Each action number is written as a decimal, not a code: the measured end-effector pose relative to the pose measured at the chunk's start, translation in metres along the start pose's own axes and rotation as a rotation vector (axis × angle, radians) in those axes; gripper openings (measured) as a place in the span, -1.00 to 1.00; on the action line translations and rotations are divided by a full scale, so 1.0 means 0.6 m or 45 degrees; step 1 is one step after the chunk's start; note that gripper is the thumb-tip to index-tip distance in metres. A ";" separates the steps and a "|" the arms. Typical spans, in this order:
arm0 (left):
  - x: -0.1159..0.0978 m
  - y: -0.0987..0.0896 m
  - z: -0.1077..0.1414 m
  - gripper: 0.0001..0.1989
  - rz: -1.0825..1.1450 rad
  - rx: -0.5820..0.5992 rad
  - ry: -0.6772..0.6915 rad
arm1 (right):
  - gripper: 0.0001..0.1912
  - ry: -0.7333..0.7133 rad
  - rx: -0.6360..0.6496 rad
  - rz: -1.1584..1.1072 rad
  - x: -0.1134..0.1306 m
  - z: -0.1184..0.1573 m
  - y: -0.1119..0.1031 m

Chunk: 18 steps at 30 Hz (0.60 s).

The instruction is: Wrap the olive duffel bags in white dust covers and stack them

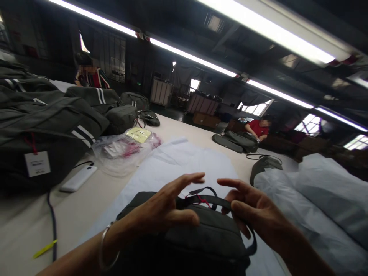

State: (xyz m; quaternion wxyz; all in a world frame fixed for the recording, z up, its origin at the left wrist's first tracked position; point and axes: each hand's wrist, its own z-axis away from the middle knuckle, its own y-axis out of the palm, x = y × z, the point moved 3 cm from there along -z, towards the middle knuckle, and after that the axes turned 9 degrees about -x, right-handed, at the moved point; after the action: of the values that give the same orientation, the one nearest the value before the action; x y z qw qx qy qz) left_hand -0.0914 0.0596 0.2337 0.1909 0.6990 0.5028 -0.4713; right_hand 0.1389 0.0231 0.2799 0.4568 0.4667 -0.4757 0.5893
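A dark grey-green bag (pixel 207 234) lies in front of me on a white plastic sheet (pixel 184 161). My left hand (pixel 172 203), with a silver bangle at the wrist, is over the bag's left part, its fingers apart and nothing in its grasp. The bag's top handle strap (pixel 215 200) arches up between my hands, and a red cord is looped around it. At the strap's right end, my right hand (pixel 250 207) has its thumb and a finger closed on the strap, with the index finger stretched out.
Dark bags (pixel 48 126) are piled at the left, one with a white tag. Nearby lie a white phone (pixel 79 178) and a clear bag of tags (pixel 126 149). White plastic-wrapped bundles (pixel 322 199) stand right. Two people work farther back.
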 end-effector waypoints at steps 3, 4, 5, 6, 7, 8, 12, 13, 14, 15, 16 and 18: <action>-0.026 0.012 -0.007 -0.74 0.146 0.057 -0.159 | -0.42 -0.021 -0.100 -0.020 0.004 -0.001 -0.004; -0.025 0.013 -0.007 -0.79 0.146 0.036 -0.202 | -0.42 -0.027 -0.142 -0.043 0.005 0.001 -0.007; -0.019 0.013 -0.005 -0.81 0.137 0.018 -0.245 | -0.43 -0.033 -0.188 -0.071 0.005 0.004 -0.011; -0.009 0.013 0.000 -0.81 0.133 0.026 -0.295 | -0.44 -0.034 -0.242 -0.100 0.006 0.007 -0.016; 0.004 0.013 0.007 -0.82 0.138 0.062 -0.347 | -0.46 -0.027 -0.298 -0.125 0.005 0.009 -0.021; 0.018 0.013 0.017 -0.83 0.151 0.109 -0.395 | -0.47 -0.015 -0.349 -0.146 0.004 0.011 -0.026; 0.061 0.003 0.062 -0.75 0.143 0.159 -0.467 | -0.47 -0.011 -0.396 -0.214 -0.005 0.002 -0.033; 0.066 0.002 0.072 -0.75 0.126 0.175 -0.480 | -0.46 -0.032 -0.379 -0.222 -0.007 -0.003 -0.033; 0.070 0.002 0.080 -0.76 0.115 0.209 -0.510 | -0.46 -0.054 -0.361 -0.211 -0.009 -0.008 -0.031; 0.074 0.003 0.087 -0.78 0.116 0.246 -0.561 | -0.51 -0.080 -0.345 -0.173 -0.010 -0.014 -0.030; 0.078 0.004 0.091 -0.82 0.123 0.264 -0.621 | -0.58 -0.118 -0.333 -0.106 -0.012 -0.019 -0.029; 0.087 0.002 0.090 -0.88 0.077 0.193 -0.686 | -0.76 -0.249 -0.308 0.129 -0.014 -0.031 -0.026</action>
State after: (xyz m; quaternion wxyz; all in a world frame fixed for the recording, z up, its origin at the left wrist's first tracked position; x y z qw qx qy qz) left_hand -0.1129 0.0465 0.1627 0.2788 0.5755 0.3763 -0.6704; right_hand 0.1535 0.0425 0.2715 0.4309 0.4389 -0.6083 0.5017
